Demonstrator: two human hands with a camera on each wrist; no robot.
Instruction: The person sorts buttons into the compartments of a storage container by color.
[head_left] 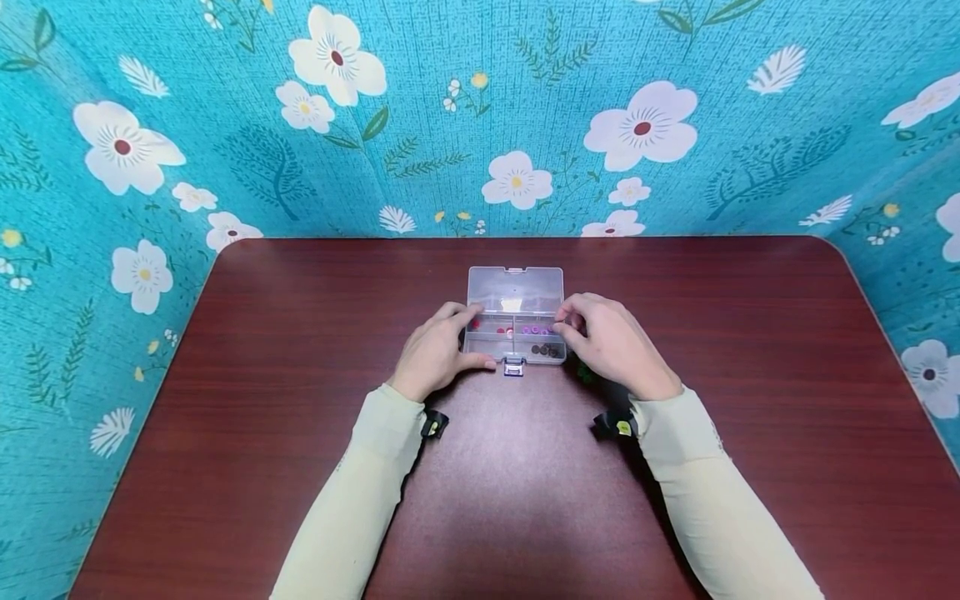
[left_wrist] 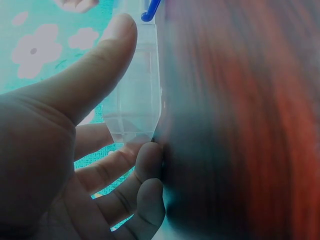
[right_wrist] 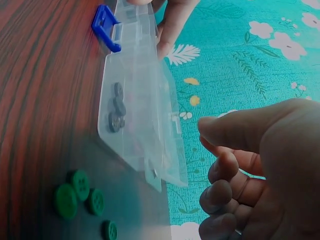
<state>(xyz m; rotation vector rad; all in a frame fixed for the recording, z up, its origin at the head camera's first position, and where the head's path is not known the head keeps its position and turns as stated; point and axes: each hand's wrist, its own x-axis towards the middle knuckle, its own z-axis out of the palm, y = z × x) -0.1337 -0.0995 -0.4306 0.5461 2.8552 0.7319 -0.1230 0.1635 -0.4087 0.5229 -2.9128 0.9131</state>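
A clear plastic compartment box point(head_left: 489, 345) stands on the table with its lid point(head_left: 514, 288) raised at the back. My left hand point(head_left: 433, 352) holds its left end, thumb along the front and fingers on the far side. Red buttons point(head_left: 501, 332) lie in the back left compartment, purple buttons point(head_left: 535, 332) in the back right, dark buttons point(right_wrist: 118, 106) in the front right. My right hand point(head_left: 613, 340) hovers at the box's right end, fingers loosely bent, thumb and index tips near each other. No thing shows between them. Several green buttons point(right_wrist: 81, 185) lie beside the box, mostly under this hand.
The dark red wooden table point(head_left: 300, 333) extends around the box. Behind it hangs a blue flowered cloth point(head_left: 450, 125). A blue latch point(right_wrist: 104, 27) sticks out from the box's front edge. Each wrist wears a black strap point(head_left: 617, 425).
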